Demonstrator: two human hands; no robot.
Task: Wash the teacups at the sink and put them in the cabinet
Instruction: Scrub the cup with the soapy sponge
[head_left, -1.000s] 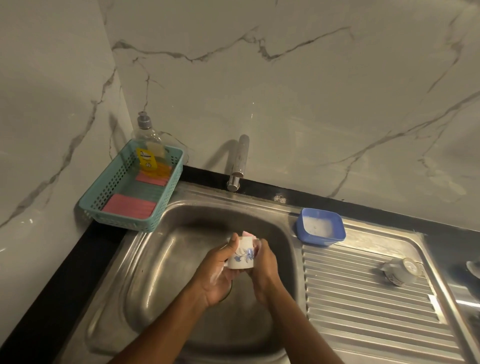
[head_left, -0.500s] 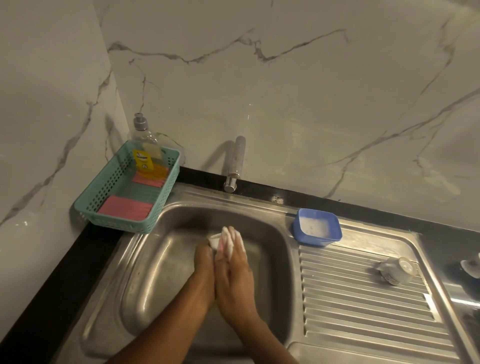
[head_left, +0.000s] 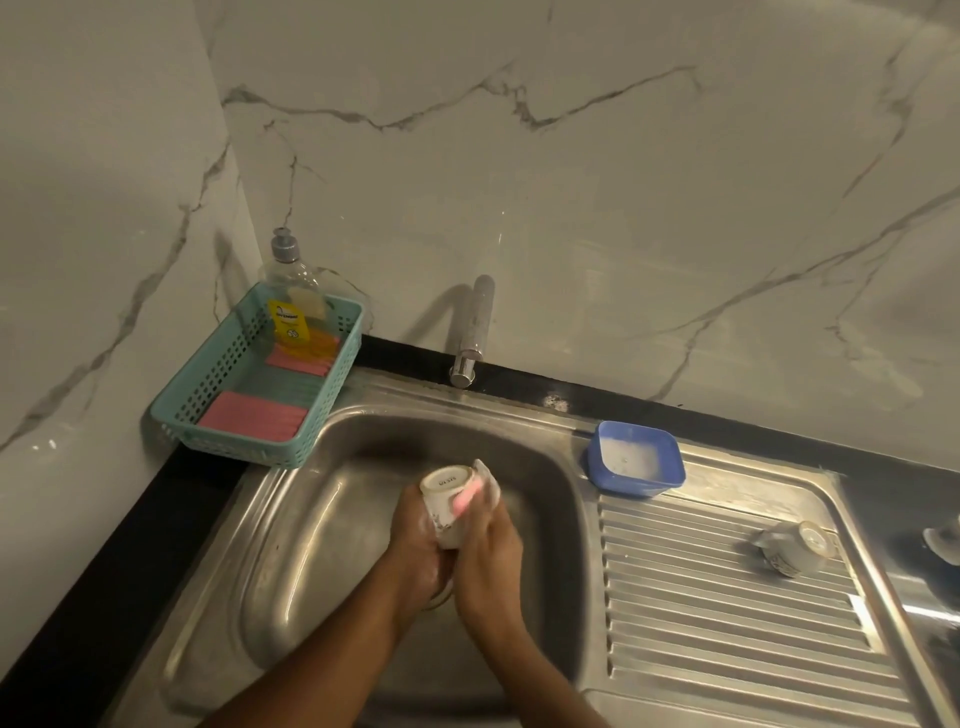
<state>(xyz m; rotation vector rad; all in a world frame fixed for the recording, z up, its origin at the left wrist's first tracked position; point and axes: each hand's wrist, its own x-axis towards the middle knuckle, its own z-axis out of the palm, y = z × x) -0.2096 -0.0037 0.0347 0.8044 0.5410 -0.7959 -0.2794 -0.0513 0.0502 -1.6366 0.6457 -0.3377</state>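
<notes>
Left fingers (head_left: 410, 525): my left hand (head_left: 415, 551) is curled round the teacup (head_left: 448, 512), base tipped up and away from me, so the outer wall is bared for scrubbing.
Right fingers (head_left: 493, 525): my right hand (head_left: 488, 566) pinches a pink sponge (head_left: 467, 501), sudsy and pressed flat against the cup's side.
Cup's place: held low over the sink (head_left: 322, 545), touching only my hands and the sponge, so foam drips into the basin.
Tap (head_left: 475, 332): no water seen running. I judge this is the soaping step, with the rinse to come.
Blue tub (head_left: 639, 486): milky soapy water, just beside the basin on my sponge side, handy for dipping.
Second teacup (head_left: 795, 548): on its side on the ribbed drainer (head_left: 727, 623), well apart. Washed or not, I cannot tell.
Teal basket (head_left: 244, 452): on the desk (head_left: 104, 571) in the back left corner, holding spare sponges (head_left: 252, 418) and a soap bottle (head_left: 293, 296).
Cabinet: not in view.
</notes>
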